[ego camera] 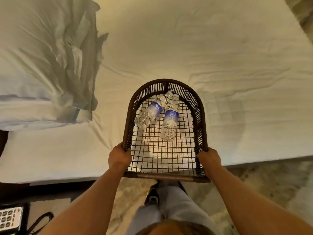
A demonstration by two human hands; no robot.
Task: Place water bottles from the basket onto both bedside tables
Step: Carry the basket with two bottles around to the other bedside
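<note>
Both hands — left hand point(119, 156), right hand point(209, 158) — clamped on basket point(128, 116) rim. Keep level: two water bottles point(170, 116) loose at 12 o'clock. Bedside bench perhaps at 7 o'clock — unclear.

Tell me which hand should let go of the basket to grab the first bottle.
Probably the left. Both hands grip the basket rim: left hand, right hand. The left bottle lies angled, its base toward the left side, and the phone low left hints that a bedside table is that way.
</note>
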